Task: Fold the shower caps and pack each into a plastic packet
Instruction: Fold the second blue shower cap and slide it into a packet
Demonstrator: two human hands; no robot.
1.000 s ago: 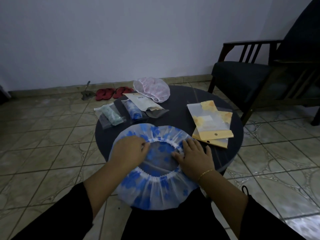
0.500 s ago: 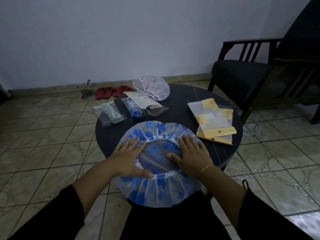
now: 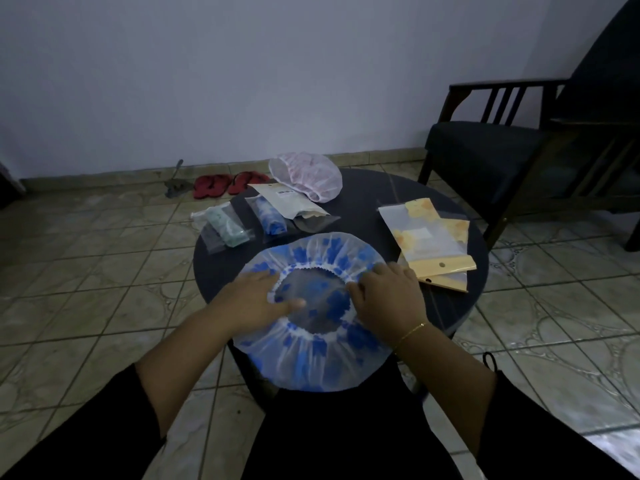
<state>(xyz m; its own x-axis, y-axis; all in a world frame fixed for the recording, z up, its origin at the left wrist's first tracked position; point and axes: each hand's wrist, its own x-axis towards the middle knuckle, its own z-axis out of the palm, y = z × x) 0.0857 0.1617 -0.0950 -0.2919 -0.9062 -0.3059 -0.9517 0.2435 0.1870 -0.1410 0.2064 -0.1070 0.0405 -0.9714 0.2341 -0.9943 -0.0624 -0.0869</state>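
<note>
two hands are laid on a blue-flowered shower cap [image 3: 311,358] that is spread opening-up on the near edge of a round dark table [image 3: 363,202], its near part hanging over the rim. the left hand [image 3: 256,299] is rested flat on the cap's left side, fingers straight and the thumb stretched into the elastic opening. the right hand [image 3: 388,296] is placed on the right side, its fingertips curled at the elastic rim; whether the rim is actually pinched cannot be told. a gold bracelet [image 3: 410,332] is worn on the right wrist. farther back, a pink shower cap [image 3: 306,176] is seen unfolded, with a packed green cap [image 3: 225,226] and a packed blue cap [image 3: 272,220] in clear packets and a white pouch [image 3: 287,202] beside them. yellow-edged empty packets [image 3: 429,244] are stacked to the right. red slippers [image 3: 228,183] lie by the wall, and a dark armchair [image 3: 519,150] is stood at the right.
</note>
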